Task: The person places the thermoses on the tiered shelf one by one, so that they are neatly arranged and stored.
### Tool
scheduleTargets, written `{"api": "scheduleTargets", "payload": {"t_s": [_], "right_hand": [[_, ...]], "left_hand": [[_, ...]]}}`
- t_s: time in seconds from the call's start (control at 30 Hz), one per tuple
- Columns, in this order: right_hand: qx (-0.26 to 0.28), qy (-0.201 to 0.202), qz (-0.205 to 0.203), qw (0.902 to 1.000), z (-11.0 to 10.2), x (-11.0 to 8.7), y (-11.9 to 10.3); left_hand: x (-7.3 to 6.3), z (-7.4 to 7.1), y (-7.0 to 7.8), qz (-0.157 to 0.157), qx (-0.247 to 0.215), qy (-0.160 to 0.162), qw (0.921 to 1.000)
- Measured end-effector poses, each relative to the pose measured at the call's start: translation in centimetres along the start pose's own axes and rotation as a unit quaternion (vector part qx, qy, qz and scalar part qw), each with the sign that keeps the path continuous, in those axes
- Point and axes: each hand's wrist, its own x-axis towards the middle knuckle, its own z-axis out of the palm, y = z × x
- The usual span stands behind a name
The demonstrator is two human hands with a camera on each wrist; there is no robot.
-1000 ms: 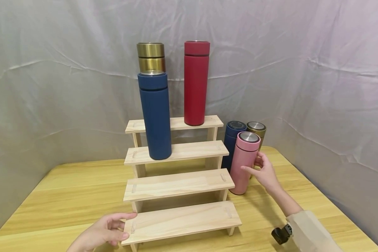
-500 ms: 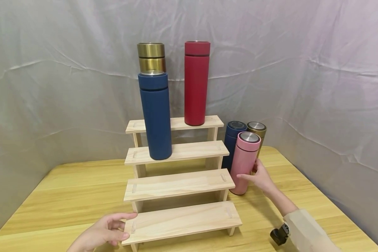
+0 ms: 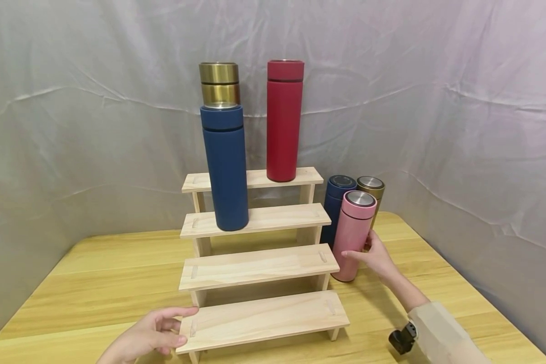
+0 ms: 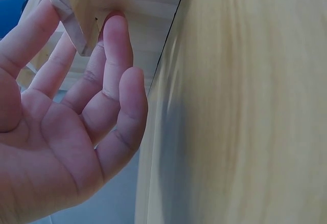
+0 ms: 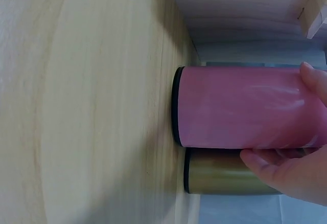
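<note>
My right hand (image 3: pixel 376 260) holds a pink thermos bottle (image 3: pixel 354 230) around its lower half, thumb on the near side. The bottle stands upright on the table, right of a wooden step stand (image 3: pixel 259 268). In the right wrist view, the fingers (image 5: pixel 260 166) lie between the pink bottle and a gold bottle (image 5: pixel 225 175). My left hand (image 3: pixel 147 333) grips the left end of the stand's lowest step, index finger at the back corner and thumb at the front. From the left wrist view, several fingers (image 4: pixel 118 55) reach beneath that step.
A tall blue bottle (image 3: pixel 225 172) stands on the third step up, partly hiding a gold bottle (image 3: pixel 219 83). A red bottle (image 3: pixel 284 121) is on the top step. Behind the pink bottle stand a dark blue bottle (image 3: pixel 333 207) and a gold bottle (image 3: pixel 372 184). Grey cloth (image 3: pixel 118 126) hangs behind.
My right hand has slid lower down the pink bottle and its fingers have settled around it. The left hand and the bottles have stayed in place.
</note>
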Motion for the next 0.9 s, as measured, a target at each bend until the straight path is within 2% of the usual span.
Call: {"api": "scheduleTargets", "payload": {"t_s": [0.17,0.6,0.9], "right_hand": [[0.009,0.011,0.0,0.9999,0.1,-0.1,0.0],[-0.021,0.063,-0.004,0.9978,0.0,0.0,0.3],[-0.043,0.097,-0.054,0.9929,-0.4,-0.5,-1.0]], "left_hand": [[0.0,0.0,0.0,0.002,-0.002,-0.005,1.0],[0.0,-0.2,-0.1,0.016,-0.019,-0.016,0.9996],[0.1,-0.2,-0.2,0.023,-0.015,-0.021,0.9994]]}}
